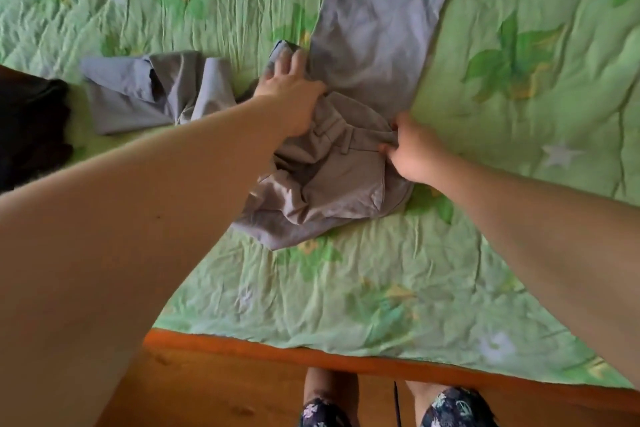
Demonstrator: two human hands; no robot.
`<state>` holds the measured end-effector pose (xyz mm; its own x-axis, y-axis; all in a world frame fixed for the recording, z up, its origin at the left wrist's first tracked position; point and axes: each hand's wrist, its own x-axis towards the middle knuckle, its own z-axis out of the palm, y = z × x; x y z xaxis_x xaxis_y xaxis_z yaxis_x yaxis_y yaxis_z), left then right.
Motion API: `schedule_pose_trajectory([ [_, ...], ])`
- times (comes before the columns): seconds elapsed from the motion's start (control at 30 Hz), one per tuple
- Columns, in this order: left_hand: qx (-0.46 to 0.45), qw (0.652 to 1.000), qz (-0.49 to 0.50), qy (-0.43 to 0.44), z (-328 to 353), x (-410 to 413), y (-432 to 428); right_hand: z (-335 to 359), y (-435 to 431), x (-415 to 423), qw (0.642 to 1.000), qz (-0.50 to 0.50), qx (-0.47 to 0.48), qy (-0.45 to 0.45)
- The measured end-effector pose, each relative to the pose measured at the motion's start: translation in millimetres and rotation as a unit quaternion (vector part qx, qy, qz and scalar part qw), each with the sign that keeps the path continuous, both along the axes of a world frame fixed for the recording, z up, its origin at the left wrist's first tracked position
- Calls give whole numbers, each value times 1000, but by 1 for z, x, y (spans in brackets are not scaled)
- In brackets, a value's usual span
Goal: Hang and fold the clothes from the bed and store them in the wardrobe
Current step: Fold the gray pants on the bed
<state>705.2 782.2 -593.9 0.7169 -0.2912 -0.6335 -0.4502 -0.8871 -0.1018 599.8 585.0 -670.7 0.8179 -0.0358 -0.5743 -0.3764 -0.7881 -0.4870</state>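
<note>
Two hands grip grey trousers (363,80) mid-bed: left hand (291,90) pinching the left edge, right hand (412,149) the waistband. A folded grey garment (152,94) and dark cloth (31,128), possibly clothing, lie left; open quilt (519,114) right.

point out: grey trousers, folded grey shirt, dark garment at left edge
grey trousers (377,17): head view, on the flat leg stretched up the bed.
folded grey shirt (138,97): head view, on its front near the collar.
dark garment (31,128): head view, on the middle of the bundle.
</note>
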Motion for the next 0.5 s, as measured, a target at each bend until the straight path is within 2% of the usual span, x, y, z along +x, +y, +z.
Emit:
schedule_pose_trajectory([
  [0.07, 37, 999, 11, -22, -13, 2, 7, -6, 0, -2, 999, 27, -21, -13],
  [0.13, 20, 998, 48, -36, -16, 1, 11, -9, 0, -4, 998, 48, -33, -28],
  [0.23, -60, 987, 146, -22, -3, -5, 21, 4, -1, -11, 998, 57, -13, -35],
  [0.33, -145, 961, 226, -62, 26, -13, 36, 35, -4, -18, 997, 43, 8, -56],
  [0.5, -280, 915, 254, -142, 113, -26, 59, 130, -7, -14, 993, -12, 26, -117],
])
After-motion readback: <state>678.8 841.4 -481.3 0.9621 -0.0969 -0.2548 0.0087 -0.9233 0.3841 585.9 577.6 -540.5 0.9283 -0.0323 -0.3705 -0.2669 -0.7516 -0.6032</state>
